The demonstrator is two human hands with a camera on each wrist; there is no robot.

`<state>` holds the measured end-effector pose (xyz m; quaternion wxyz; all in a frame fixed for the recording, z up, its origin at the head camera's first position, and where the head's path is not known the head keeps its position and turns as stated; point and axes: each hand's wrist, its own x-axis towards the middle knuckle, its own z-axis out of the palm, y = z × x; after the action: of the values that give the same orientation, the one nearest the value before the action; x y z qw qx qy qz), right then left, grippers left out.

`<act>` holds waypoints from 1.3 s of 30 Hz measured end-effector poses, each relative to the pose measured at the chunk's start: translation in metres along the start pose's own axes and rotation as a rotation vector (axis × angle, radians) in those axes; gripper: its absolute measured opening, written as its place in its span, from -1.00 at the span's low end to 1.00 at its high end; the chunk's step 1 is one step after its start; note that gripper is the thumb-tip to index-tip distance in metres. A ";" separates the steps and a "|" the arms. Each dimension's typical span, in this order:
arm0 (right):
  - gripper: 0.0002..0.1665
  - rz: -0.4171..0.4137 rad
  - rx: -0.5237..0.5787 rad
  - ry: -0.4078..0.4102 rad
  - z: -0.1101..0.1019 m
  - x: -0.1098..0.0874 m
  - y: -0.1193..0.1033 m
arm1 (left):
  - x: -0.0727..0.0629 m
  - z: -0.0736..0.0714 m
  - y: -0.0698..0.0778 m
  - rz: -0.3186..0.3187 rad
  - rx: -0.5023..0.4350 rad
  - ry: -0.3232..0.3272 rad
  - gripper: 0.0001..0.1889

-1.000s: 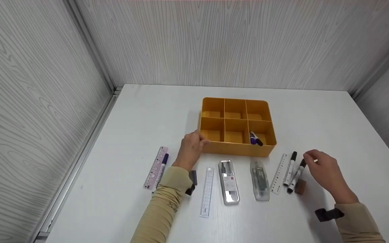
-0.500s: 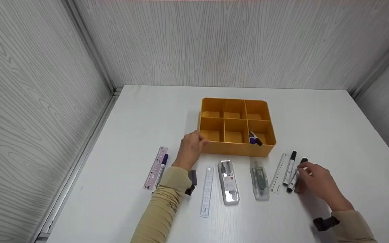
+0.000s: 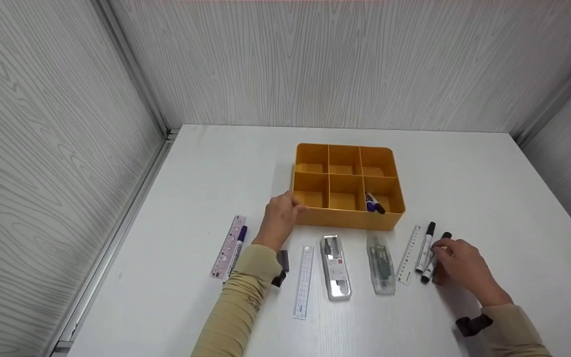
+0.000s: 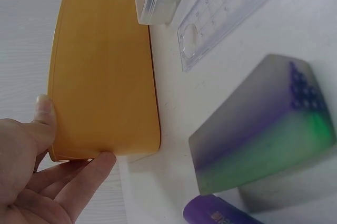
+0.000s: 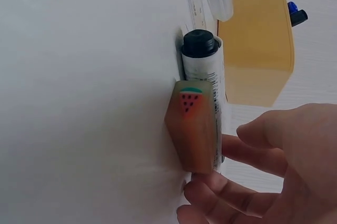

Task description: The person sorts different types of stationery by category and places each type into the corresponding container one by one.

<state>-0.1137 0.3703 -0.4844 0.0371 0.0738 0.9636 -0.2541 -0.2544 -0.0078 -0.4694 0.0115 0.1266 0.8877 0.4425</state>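
My left hand (image 3: pixel 279 218) grips the front left corner of a yellow six-compartment box (image 3: pixel 347 219), thumb at the front rim and fingers against the side wall. My right hand (image 3: pixel 465 265) is over a black-capped whiteboard marker (image 3: pixel 429 270) at the right. In the right wrist view its fingers touch the marker (image 5: pixel 200 66) and a brown eraser with a watermelon print (image 5: pixel 192 124), while the thumb stands apart from them. Another black-capped marker (image 3: pixel 425 250) lies alongside. Two markers (image 3: pixel 374 204) sit in the front right compartment.
Across the table's front lie a pink ruler (image 3: pixel 226 250), a purple-capped marker (image 3: pixel 239 243), a purple-green eraser (image 4: pixel 258 129), a clear ruler (image 3: pixel 304 282), a compass case (image 3: pixel 336 270), another clear case (image 3: pixel 381 267) and a short ruler (image 3: pixel 408 258). Panels enclose the table.
My right hand has moved down and left onto the marker and brown eraser, covering much of the eraser in the head view. The left hand stays on the box corner.
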 end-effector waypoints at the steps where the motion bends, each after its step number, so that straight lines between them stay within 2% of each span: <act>1: -0.61 0.006 0.001 -0.005 0.000 0.001 0.000 | 0.000 0.000 0.000 0.005 0.001 0.001 -0.80; 8: -0.62 0.029 0.016 -0.013 0.001 0.003 0.003 | 0.000 0.000 0.001 0.050 0.024 0.016 -0.77; 16: -0.58 0.078 0.073 -0.018 0.002 0.004 0.004 | 0.000 0.000 0.001 0.052 0.017 0.014 -0.79; 23: -0.57 0.081 0.079 -0.006 0.000 0.005 0.002 | 0.001 0.001 0.000 0.042 0.014 0.009 -0.80; 33: -0.72 0.013 0.087 0.110 -0.010 0.001 -0.002 | 0.001 0.002 0.000 0.037 -0.001 0.014 -0.78; 39: -0.79 -0.078 0.061 0.243 -0.016 0.002 -0.009 | -0.001 0.001 0.002 0.056 0.037 0.029 -0.78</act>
<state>-0.1173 0.3704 -0.4666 -0.0921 0.0677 0.9550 -0.2737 -0.2533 -0.0062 -0.4689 -0.0160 0.1455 0.8920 0.4277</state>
